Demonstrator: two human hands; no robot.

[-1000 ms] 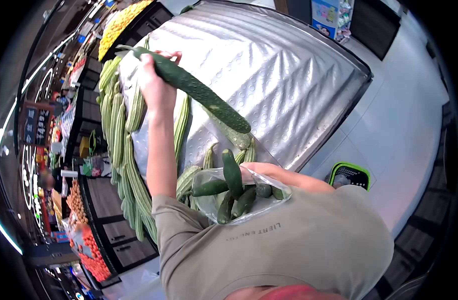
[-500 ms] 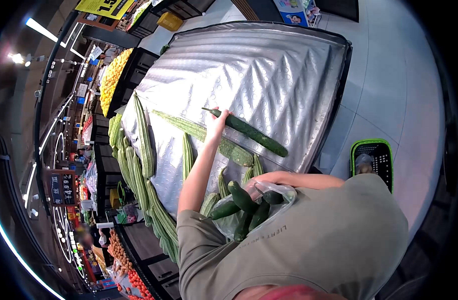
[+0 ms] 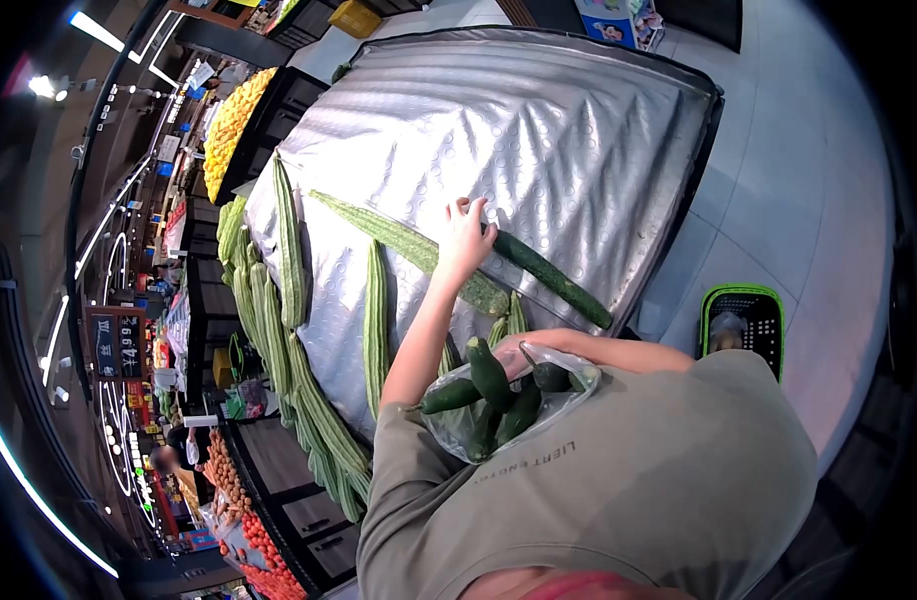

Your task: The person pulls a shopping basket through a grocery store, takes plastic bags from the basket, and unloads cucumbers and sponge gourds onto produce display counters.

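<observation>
My left hand (image 3: 467, 238) is over the silver mat (image 3: 399, 110), its fingers apart at the stem end of a long dark green cucumber (image 3: 554, 275). The hand hides that end. Just beneath lies a long, pale green gourd (image 3: 409, 245); further ridged gourds (image 3: 376, 315) are scattered nearby. Against my chest is a clear plastic bag (image 3: 582, 380) holding several dark green cucumbers (image 3: 491, 372). My right hand (image 3: 519, 345) grips the bag at its top; the bag covers most of the fingers.
Ridged gourds (image 3: 319, 400) are piled along the stand's left side. A black shopping basket with a green rim (image 3: 744, 290) stands on the floor to the right. Crates of yellow produce (image 3: 237, 125) and tomatoes (image 3: 264, 550) are at left. A person (image 3: 169, 460) is in the background.
The cucumber has shifted right and towards me. My left hand has moved slightly right, and its fingers have spread from their grip. My right hand keeps the bag at my chest.
</observation>
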